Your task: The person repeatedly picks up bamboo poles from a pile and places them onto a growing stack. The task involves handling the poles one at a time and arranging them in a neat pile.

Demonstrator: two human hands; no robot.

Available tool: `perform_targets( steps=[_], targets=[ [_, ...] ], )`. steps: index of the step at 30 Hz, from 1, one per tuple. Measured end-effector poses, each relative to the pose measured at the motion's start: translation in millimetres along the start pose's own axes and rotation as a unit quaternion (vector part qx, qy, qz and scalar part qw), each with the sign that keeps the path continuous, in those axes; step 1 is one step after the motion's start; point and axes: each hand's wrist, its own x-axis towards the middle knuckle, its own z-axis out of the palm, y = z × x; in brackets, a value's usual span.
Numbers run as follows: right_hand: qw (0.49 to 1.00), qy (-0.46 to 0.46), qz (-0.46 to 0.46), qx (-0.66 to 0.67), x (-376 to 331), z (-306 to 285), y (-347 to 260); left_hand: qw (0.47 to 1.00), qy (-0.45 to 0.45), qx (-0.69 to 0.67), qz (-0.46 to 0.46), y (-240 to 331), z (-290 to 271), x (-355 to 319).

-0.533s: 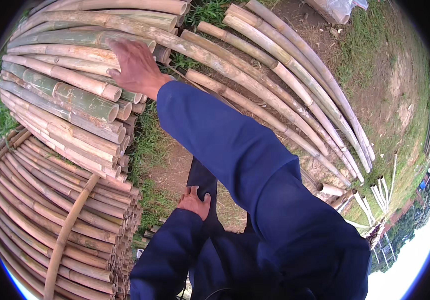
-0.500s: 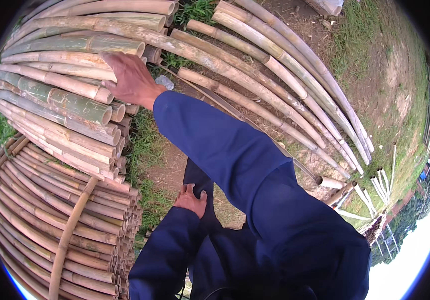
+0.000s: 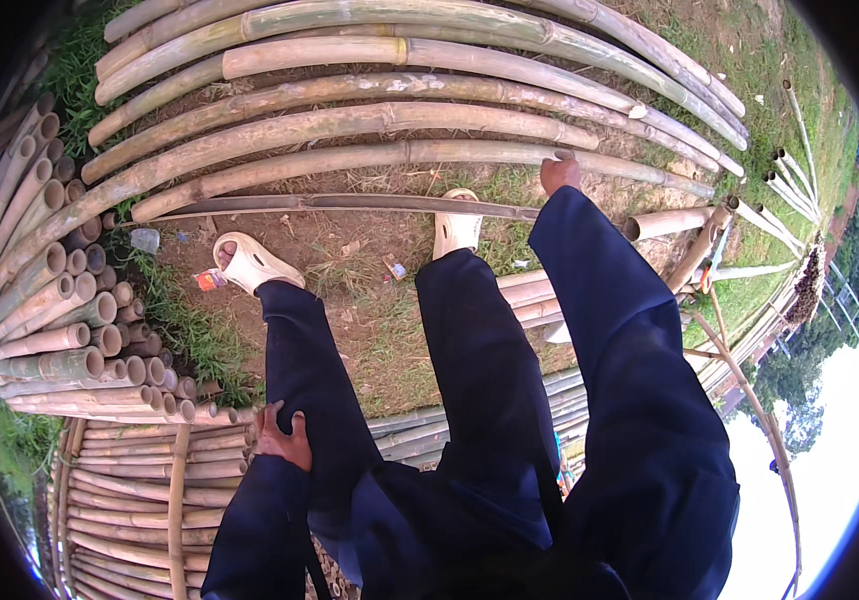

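Note:
My left hand [image 3: 285, 437] lies on my left thigh, its thumb and fingers apart. Out to the right, my right hand [image 3: 560, 172] is at the end of my stretched arm, fingers curled in. I see nothing held in it. It overlaps the nearest bamboo pole [image 3: 390, 153]; whether it touches the pole, I cannot tell. Beyond that pole several long bamboo poles [image 3: 320, 92] lie side by side on the ground. A flat split strip of bamboo [image 3: 350, 202] runs between them and my feet.
At the left is a stack of cut bamboo [image 3: 60, 290], open ends toward me, with a lower bamboo pile [image 3: 130, 515] beside it. More poles [image 3: 570, 400] lie beneath and right of my legs. A clear plastic piece [image 3: 146, 240] and litter [image 3: 212, 280] are on the ground.
My view has turned to the right. My right hand has left the stacked bamboo on the left and swung over to the right, its fingers now curled. My left hand stays on my thigh.

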Motion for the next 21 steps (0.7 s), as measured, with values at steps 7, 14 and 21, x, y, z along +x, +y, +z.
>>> perform_targets(
  steps=[7,14,21],
  targets=[
    [0.997,0.028,0.060,0.041,140,14,121,0.997,0.039,0.056,-0.036,36,18,-3],
    [0.874,-0.169,0.198,0.411,206,46,175,0.991,0.047,0.106,-0.074,68,24,-11],
    [0.869,-0.158,0.216,0.416,223,15,216,0.986,0.044,0.099,-0.126,80,27,-15]
  ],
)
